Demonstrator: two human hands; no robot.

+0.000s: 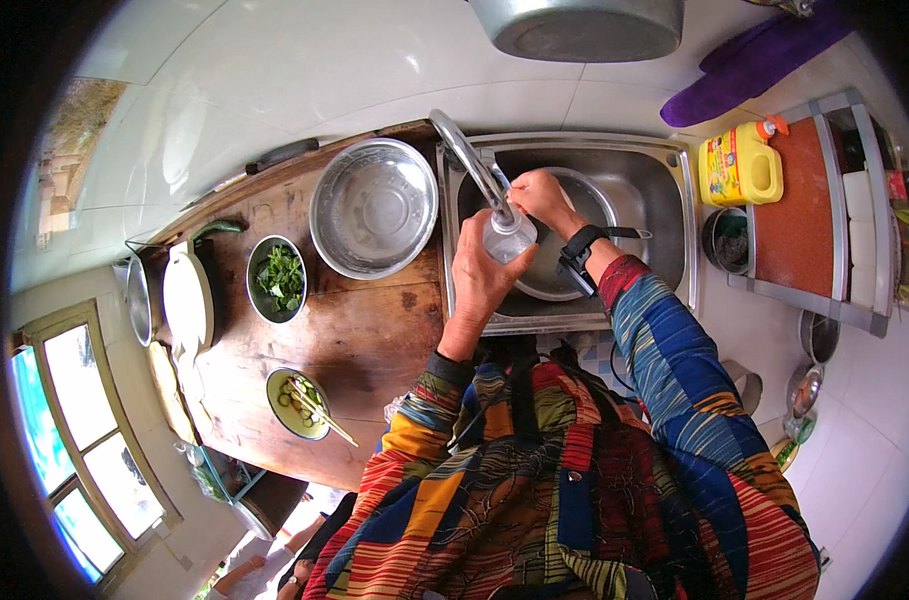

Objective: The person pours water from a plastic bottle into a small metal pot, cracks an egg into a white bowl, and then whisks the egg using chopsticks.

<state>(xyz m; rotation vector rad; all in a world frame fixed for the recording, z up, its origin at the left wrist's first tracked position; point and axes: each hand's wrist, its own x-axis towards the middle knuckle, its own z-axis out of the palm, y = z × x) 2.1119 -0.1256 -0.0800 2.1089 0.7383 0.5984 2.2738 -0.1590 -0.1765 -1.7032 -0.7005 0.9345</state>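
Note:
My left hand [484, 270] is wrapped around a clear container [508, 241], held upright with its mouth directly beneath the spout of a chrome faucet [469, 157]. Just right of the spout, my right hand [542, 196] has its fingers curled at the end of the faucet lever [502, 180]. Both hands are over a stainless steel sink [653, 202]. Inside the basin lies a round metal pan [603, 196], partly hidden by my right arm; a dark handle [625, 232] sticks out beyond my wrist.
Left on the wooden counter [379, 322] stand a steel basin [374, 210], a bowl of chopped greens [280, 277] and a bowl of sliced vegetables with chopsticks [293, 405]. A knife [259, 165] lies by the wall. Right are a yellow detergent jug [739, 165] and a rack [792, 210].

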